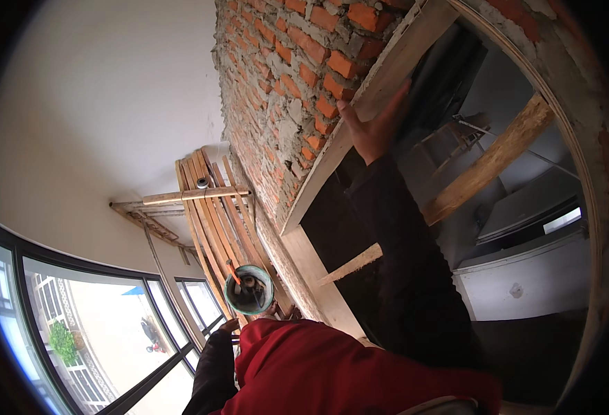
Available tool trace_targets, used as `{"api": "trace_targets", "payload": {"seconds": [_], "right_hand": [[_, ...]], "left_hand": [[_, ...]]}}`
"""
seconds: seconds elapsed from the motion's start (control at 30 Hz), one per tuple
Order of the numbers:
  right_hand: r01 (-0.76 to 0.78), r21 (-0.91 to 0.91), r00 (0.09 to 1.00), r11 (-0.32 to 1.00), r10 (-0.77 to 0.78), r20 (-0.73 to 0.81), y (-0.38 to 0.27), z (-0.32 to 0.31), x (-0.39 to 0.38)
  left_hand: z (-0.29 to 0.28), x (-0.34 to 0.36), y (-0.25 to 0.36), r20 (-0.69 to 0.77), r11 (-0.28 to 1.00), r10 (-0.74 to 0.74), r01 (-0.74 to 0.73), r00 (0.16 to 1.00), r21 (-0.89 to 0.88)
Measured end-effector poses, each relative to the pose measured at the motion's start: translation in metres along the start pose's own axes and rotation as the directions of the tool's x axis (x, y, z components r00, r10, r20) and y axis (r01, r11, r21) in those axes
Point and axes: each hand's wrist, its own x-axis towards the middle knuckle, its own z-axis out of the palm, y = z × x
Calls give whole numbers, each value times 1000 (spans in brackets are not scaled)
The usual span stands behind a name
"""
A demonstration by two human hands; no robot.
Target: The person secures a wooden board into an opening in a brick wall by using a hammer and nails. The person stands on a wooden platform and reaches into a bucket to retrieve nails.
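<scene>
wooden board slants through the upper right of the frame, lining one edge of a dark opening. at the lower left, a dark-framed window bends along the rim, with a green bush and something blue outside it. above, a white wall fills the upper left. left of centre, long wooden planks lie side by side, and a wooden pole crosses near their upper ends, with a small round object just beside it. below the planks, a dark sleeve leads to the left hand, near a green bucket; the hand is small and partly hidden, so i cannot tell whether it is closed or holding anything. the bucket contains tools too small to name, one with an orange handle. a red garment covers the bottom centre. rough brickwork with grey mortar climbs through the upper middle to the board's edge. the right hand is at the board in the upper right, thumb and fingers spread apart, the thumb toward the bricks and the fingers toward the opening; how firmly it presses is unclear. farther right, a rough timber spans the opening diagonally.
</scene>
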Motion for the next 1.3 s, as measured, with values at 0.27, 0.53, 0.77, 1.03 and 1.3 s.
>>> {"api": "trace_targets", "payload": {"seconds": [0.27, 0.53, 0.77, 1.03, 1.3], "right_hand": [[151, -19, 988, 988, -150, 29, 4, 2, 36], [-18, 73, 997, 997, 12, 80, -6, 6, 22], [-88, 24, 986, 996, 84, 145, 46, 14, -59], [-653, 197, 756, 731, 617, 219, 91, 72, -293], [-877, -479, -331, 26, 692, 642, 106, 95, -573]], "left_hand": [[0, 11, 14, -53, 999, 32, -30, 998, 23], [12, -7, -1, -144, 993, 13, 4, 990, 116], [0, 48, -88, 84, 781, 282, -280, 956, 558], [55, 105, -126, 29, 738, -163, 103, 986, 667], [113, 108, -102, -210, 695, -243, 321, 947, 643]]}}
